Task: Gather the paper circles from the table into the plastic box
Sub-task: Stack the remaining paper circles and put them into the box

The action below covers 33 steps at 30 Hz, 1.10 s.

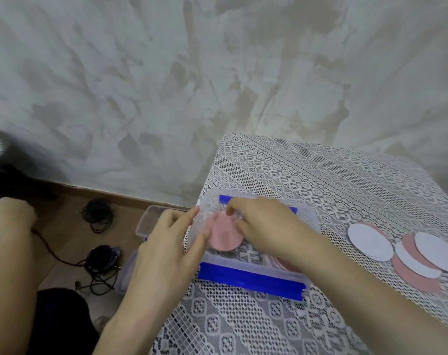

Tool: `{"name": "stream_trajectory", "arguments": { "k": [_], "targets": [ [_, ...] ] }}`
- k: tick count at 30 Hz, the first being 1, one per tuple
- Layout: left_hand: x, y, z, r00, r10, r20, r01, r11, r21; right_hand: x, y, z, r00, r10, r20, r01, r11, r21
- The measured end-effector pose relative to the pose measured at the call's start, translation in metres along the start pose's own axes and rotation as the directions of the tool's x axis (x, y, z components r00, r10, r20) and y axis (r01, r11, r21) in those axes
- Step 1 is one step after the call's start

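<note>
A clear plastic box [253,274] with blue clasps stands at the table's left edge. A pink paper circle [224,237] lies inside it, and more pink circles [276,263] show under my right wrist. My right hand [266,228] reaches into the box, its fingertips touching the pink circle's upper edge. My left hand [166,249] rests with straight fingers against the box's left wall. Several white and pink circles [370,240] lie on the lace tablecloth to the right of the box.
The table [320,170] with its lace cloth stands against a mottled grey wall. Another clear container [151,221] sits on the wooden floor left of the table, beside coiled black cables [100,216]. Another person's hand [9,216] is at the far left.
</note>
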<state>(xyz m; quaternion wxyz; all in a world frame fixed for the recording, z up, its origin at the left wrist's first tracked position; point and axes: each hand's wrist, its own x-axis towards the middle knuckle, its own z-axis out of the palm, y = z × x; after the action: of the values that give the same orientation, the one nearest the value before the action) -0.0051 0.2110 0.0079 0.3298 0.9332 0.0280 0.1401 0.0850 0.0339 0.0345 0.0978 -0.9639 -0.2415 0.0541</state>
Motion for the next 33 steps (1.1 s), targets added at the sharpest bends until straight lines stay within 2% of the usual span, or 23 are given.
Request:
{"name": "stream_trajectory", "arguments": {
  "k": [6,16,26,33],
  "targets": [
    [-0.002,0.000,0.000,1.000,-0.015,-0.009,0.015,1.000,-0.016,-0.010,-0.001,-0.008,0.992,-0.057,0.109,0.053,0.998,0.039],
    [-0.004,-0.001,0.001,0.999,-0.027,-0.020,0.026,0.999,-0.046,-0.009,-0.002,-0.003,0.989,-0.065,0.129,0.068,0.997,-0.021],
    [-0.002,-0.004,0.005,0.999,-0.031,-0.032,0.030,0.999,-0.026,0.000,-0.002,0.007,0.991,-0.134,-0.002,0.133,0.984,-0.120],
    [0.000,0.004,0.001,0.999,0.011,-0.050,-0.005,0.992,0.123,-0.005,-0.002,0.002,0.991,-0.135,-0.020,0.132,0.987,-0.094]
  ]
}}
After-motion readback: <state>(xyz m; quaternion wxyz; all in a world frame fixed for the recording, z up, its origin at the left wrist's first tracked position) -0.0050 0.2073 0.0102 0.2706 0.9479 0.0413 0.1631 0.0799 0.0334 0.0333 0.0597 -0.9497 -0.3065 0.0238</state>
